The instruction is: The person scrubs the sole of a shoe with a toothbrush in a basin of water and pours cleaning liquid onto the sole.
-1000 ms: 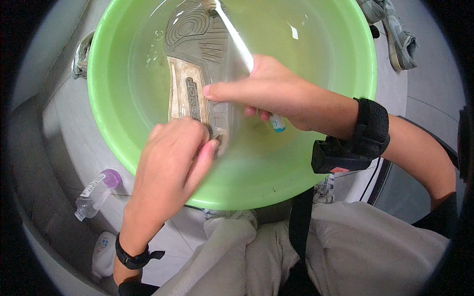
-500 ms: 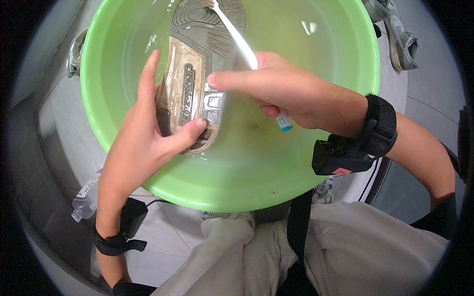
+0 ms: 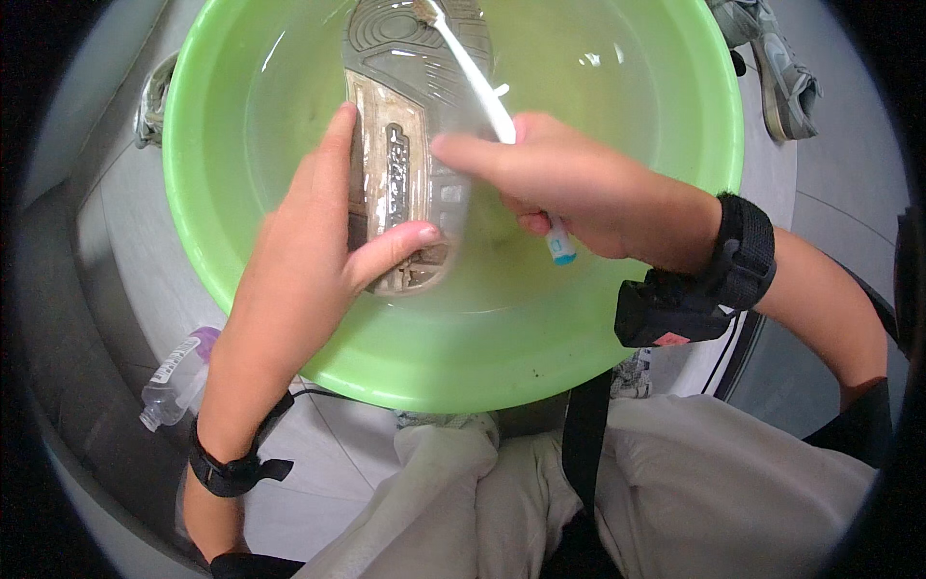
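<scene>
Just past the knees, over a green basin (image 3: 482, 372) of cloudy water, had one shoe (image 3: 410, 164) sole up inside the rim, partly under the surface by the look of it. Ran it lengthwise almost straight away from the lap, heel end nearest (guessing from the tread), toe end cut off at the top of the view. Cupped the left hand (image 3: 304, 256) half open along its left edge, thumb laid across the heel end. Probably held like that to keep the sole facing up and stop any tipping. Curled the right hand (image 3: 574, 174) snugly around a white brush (image 3: 470, 77), blue-tipped end poking out below. Stretched that thumb over to the sole's right side, maybe for bracing, but too blurry to tell pressing from hovering. Slanted the brush up and left, bristles (image 3: 424, 12) at the toe-end tread, likely gripped well back for reach. Also spotted a clear bottle (image 3: 169, 383) on the floor near the left forearm, plus grey shoes (image 3: 783, 92) off right.
</scene>
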Tool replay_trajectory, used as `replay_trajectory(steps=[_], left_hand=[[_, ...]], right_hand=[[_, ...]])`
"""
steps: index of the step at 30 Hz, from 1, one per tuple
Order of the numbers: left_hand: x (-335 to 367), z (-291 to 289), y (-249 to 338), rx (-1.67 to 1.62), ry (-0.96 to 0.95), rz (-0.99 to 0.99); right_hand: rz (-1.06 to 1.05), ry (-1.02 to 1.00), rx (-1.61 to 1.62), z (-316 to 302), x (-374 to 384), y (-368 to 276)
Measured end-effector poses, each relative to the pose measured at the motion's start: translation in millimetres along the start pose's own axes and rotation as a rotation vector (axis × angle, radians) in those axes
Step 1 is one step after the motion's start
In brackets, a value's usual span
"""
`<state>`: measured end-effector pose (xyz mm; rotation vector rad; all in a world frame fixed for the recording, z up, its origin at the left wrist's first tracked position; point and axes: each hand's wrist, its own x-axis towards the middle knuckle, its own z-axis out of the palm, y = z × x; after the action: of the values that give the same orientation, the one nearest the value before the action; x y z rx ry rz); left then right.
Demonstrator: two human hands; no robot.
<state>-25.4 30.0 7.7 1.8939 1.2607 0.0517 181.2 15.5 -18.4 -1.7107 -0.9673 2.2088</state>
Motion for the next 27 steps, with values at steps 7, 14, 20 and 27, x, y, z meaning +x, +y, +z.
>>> replay_trajectory(steps=[7,14,20,27], left_hand=[[1.1,6.6,3.8,0.15,0.07,0.072],[-0.8,6.9,-13.4,-0.126,0.014,0.082],[-1.6,5.3,-17.3,-0.44,-0.097,-0.117],[6.2,4.7,-13.4,-0.528,-0.181,-0.321]], right_hand=[[-0.137,-0.023,0.038,17.5,-28.4,-1.2],[-0.677,0.279,-0.524,20.2,-21.5,21.7],[-0.951,0.341,-0.784,29.7,-27.5,10.2],[-0.964,0.162,-0.998,14.7,-10.5,-9.8]])
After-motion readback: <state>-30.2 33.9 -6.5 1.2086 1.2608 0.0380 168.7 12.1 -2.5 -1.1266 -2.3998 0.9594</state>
